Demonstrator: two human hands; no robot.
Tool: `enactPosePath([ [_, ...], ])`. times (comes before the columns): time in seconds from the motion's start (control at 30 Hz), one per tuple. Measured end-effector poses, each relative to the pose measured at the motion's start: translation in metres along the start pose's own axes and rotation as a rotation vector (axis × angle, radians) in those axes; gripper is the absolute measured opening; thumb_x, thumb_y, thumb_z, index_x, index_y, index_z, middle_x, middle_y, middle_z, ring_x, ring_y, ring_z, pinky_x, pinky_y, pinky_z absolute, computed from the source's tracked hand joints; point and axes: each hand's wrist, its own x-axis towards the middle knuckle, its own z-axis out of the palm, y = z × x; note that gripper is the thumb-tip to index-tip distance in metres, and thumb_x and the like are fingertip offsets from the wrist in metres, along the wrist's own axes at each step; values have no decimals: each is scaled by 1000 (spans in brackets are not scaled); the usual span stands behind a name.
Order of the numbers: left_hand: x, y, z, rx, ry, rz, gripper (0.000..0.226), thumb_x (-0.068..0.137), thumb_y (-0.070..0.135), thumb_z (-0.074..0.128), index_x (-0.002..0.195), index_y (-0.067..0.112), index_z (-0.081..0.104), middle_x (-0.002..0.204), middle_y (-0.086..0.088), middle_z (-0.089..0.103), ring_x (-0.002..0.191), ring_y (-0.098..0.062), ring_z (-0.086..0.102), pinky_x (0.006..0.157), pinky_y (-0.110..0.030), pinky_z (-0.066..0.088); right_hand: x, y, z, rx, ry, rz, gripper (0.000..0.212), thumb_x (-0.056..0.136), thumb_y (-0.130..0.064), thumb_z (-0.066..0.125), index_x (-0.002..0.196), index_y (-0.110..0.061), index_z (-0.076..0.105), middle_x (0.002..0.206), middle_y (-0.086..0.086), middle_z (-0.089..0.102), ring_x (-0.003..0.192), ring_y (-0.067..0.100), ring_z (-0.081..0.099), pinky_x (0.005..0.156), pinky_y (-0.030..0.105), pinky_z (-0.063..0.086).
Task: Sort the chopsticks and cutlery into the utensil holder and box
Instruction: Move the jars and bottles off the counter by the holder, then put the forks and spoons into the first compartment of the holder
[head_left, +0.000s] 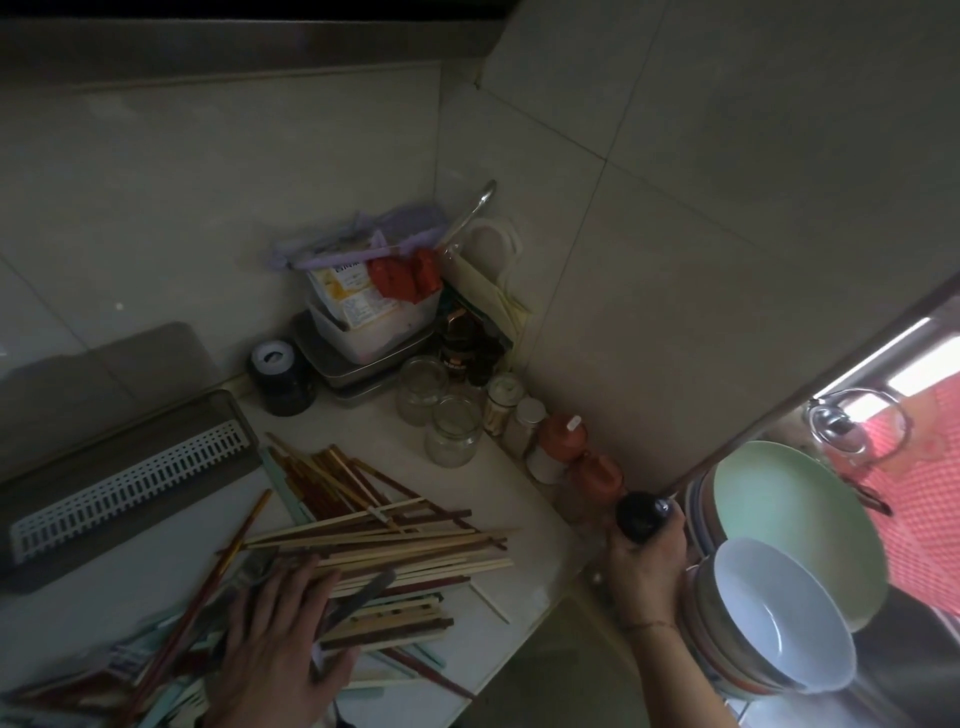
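While the left hand (280, 649) lies flat-fingered on the heaped wooden and coloured chopsticks (384, 540), the right hand (647, 564) clasps a dark round-topped bottle (640, 514) at three o'clock; sorting seems barely begun.

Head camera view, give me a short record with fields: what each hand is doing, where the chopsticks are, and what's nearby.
left hand: left hand rests flat on the chopstick pile, fingers straight
right hand: right hand grips a dark bottle
chopsticks: loose, mixed heap on the white counter
box: long grey box with white slotted insert, left of the pile
nearby: two glass jars, stacked bowls at right
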Motion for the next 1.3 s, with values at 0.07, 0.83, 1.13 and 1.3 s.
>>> enactPosePath([
  [0.07,0,0,0,-1,12,1,79,65,73,54,127,26,60,141,1,52,127,-29,45,99,-57,31,3,4,3,4,10,4,52,67,-42,71,111,-43,44,110,0,63,107,24,58,104,56,37],
  [0.83,-4,1,-7,-16,27,0,72,75,73,48,130,28,59,145,4,47,131,-25,42,105,-53,28,-65,-25,43,-72,-201,-82,35,83,-14,69,116,-5,63,111,12,66,105,30,61,89,35,47],
  [1.13,-3,-1,-6,-18,14,-2,75,74,75,50,132,29,57,147,5,46,132,-25,41,104,-51,26,-38,-30,48,-156,-236,-10,29,87,-23,64,113,-12,66,112,10,68,105,29,62,78,22,36],
  [1.3,-4,-2,-5,-7,10,6,74,75,76,47,132,29,56,147,5,45,132,-25,41,106,-50,23,-27,-30,52,-202,-262,8,26,87,-24,65,107,-8,67,108,15,68,103,34,62,74,24,35],
])
